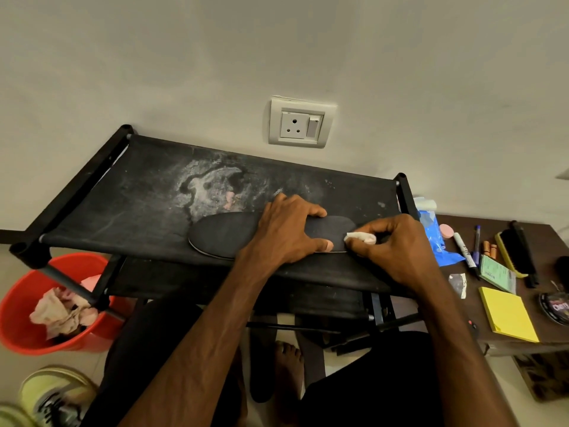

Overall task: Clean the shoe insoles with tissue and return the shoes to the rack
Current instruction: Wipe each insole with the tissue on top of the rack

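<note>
A dark grey insole (224, 234) lies flat on the top shelf of the black fabric shoe rack (129, 192). My left hand (286, 232) presses down on the insole's middle, with fingers spread over it. My right hand (397, 248) pinches a small wad of white tissue (360, 238) against the insole's right end. Two pale green shoes (52, 396) sit on the floor at the bottom left. Another dark insole (261, 365) lies on the floor between my legs.
A red bucket (21, 303) with crumpled used tissues stands left of the rack. At the right, a brown table (548, 241) holds a blue tissue pack (434, 238), markers, a yellow sticky pad (508, 315) and a shoe brush (517, 254). A wall socket (300, 123) sits behind the rack.
</note>
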`<state>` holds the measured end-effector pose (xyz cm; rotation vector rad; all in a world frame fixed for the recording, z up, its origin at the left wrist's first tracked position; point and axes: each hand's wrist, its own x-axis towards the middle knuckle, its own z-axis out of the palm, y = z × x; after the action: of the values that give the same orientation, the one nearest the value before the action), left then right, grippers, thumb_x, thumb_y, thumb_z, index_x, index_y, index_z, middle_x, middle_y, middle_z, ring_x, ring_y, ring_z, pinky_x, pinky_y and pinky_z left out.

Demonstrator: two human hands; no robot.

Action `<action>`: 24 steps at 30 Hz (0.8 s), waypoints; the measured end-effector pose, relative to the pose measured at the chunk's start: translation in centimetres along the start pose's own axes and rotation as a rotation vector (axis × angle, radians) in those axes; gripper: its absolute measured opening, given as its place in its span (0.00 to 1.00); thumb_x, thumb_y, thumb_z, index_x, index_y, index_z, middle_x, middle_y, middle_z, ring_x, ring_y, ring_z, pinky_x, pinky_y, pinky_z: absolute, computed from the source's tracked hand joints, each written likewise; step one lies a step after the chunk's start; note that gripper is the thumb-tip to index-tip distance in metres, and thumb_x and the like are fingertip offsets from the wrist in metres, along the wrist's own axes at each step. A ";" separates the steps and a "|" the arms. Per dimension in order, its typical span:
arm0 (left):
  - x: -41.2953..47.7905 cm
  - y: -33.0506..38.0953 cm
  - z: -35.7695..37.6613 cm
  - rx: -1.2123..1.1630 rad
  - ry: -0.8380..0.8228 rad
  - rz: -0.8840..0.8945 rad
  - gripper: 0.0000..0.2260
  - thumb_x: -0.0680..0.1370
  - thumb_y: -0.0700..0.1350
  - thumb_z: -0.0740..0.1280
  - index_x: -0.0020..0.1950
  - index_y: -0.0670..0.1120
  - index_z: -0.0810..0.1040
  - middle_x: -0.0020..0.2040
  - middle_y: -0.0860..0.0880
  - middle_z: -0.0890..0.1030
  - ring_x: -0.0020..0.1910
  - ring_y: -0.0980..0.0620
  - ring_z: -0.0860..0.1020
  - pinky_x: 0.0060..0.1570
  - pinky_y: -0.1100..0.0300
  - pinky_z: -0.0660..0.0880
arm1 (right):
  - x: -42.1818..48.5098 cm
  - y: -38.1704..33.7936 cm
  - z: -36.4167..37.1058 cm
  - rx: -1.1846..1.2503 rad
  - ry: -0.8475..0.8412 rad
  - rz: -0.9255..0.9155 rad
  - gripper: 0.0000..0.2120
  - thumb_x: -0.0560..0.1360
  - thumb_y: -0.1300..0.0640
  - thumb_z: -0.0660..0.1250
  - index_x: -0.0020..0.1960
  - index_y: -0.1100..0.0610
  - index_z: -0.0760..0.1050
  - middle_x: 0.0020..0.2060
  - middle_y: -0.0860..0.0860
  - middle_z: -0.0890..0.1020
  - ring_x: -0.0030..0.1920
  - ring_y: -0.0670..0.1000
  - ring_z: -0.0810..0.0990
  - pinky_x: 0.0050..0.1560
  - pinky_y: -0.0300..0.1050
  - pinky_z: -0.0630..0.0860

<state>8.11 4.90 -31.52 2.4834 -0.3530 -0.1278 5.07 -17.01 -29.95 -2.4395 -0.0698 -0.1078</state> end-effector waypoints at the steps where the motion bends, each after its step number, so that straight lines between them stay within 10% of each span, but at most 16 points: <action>1: 0.0 0.0 0.0 0.000 -0.003 -0.001 0.29 0.69 0.63 0.76 0.69 0.59 0.77 0.67 0.52 0.76 0.71 0.46 0.67 0.74 0.47 0.59 | 0.4 0.1 0.2 0.010 0.042 0.008 0.03 0.72 0.50 0.78 0.43 0.49 0.88 0.35 0.42 0.86 0.37 0.41 0.84 0.40 0.44 0.83; 24: 0.1 -0.4 0.3 0.001 0.008 0.019 0.29 0.69 0.64 0.76 0.68 0.60 0.77 0.66 0.53 0.76 0.69 0.48 0.68 0.74 0.48 0.60 | 1.2 -0.4 0.8 -0.044 0.125 0.044 0.05 0.73 0.51 0.76 0.43 0.52 0.87 0.34 0.42 0.85 0.38 0.38 0.82 0.37 0.35 0.79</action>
<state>8.22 4.99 -32.03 2.4799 -0.3738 -0.1096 6.27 -16.14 -30.19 -2.4709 0.0420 -0.2446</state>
